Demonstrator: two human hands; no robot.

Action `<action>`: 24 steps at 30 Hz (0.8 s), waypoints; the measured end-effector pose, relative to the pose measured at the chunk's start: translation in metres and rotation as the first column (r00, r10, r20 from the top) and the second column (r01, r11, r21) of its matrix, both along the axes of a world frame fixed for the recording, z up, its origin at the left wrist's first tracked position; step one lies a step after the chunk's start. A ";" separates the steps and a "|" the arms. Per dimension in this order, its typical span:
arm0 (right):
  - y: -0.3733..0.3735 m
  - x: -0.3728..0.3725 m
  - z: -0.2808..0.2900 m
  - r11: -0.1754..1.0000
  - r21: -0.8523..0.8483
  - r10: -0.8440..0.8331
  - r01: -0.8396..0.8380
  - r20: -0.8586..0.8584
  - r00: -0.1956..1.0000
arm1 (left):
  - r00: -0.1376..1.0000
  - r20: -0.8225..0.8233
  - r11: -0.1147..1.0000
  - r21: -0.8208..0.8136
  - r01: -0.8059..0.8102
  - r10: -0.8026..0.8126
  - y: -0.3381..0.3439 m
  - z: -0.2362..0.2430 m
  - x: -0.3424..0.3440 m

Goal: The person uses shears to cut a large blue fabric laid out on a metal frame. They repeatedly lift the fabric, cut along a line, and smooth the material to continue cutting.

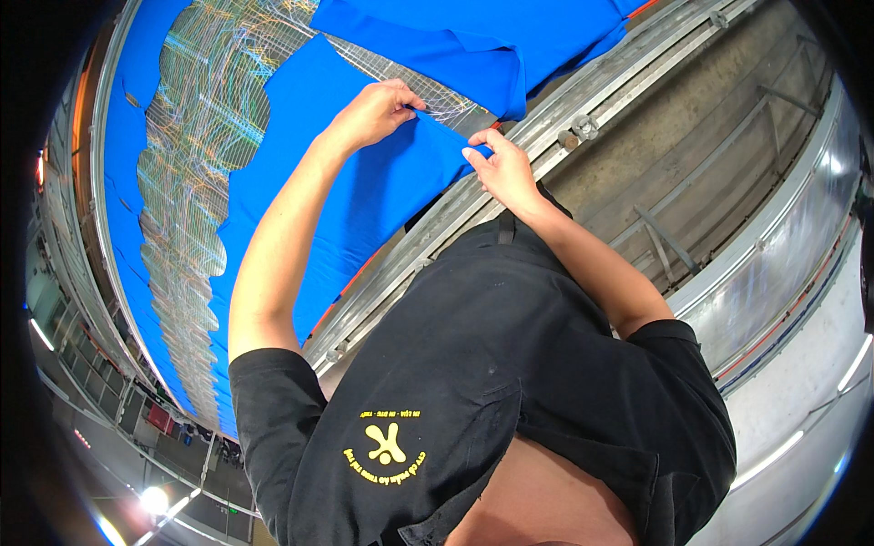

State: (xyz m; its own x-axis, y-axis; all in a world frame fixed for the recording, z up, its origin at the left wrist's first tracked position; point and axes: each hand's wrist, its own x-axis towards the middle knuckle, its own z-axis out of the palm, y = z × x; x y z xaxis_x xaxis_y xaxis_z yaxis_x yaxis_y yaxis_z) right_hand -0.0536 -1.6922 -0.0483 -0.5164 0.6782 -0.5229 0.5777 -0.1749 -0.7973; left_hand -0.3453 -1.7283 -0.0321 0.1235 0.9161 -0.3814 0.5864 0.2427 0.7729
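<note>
A blue fabric piece (319, 182) lies along the near side of a long table, and its upper edge is lifted between my two hands. My left hand (381, 111) pinches that edge, thumb and fingers closed on the cloth. Close to the table's rail, my right hand (503, 171) grips the corner of the same piece between thumb and fingers. The cloth stretches fairly straight from one hand to the other. Just beyond my hands lies another blue fabric piece (437, 50), with a folded edge.
The table top (205, 118) is covered in fine multicoloured lines. More blue fabric (127, 173) runs along its far left side. A metal rail (628, 86) with a round knob (569, 139) borders the near edge. To the right stands another long metal-framed table (756, 282).
</note>
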 end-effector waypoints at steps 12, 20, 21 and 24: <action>0.020 -0.001 -0.004 0.962 -0.271 -0.062 0.042 -0.066 0.996 | 0.937 -0.260 0.972 -0.102 0.213 -0.233 0.045 0.012 -0.003; 0.030 -0.007 -0.005 0.968 0.148 0.186 -0.203 0.122 0.975 | 0.938 -0.279 0.970 -0.182 0.161 -0.208 0.051 -0.003 0.002; 0.028 -0.007 -0.006 0.960 0.188 0.184 -0.206 0.127 0.975 | 0.939 -0.292 0.975 -0.179 0.132 -0.181 0.048 -0.004 0.004; 0.029 -0.011 -0.006 0.963 0.181 0.172 -0.200 0.160 0.972 | 0.928 -0.358 0.991 0.118 -0.063 0.102 0.022 -0.004 0.019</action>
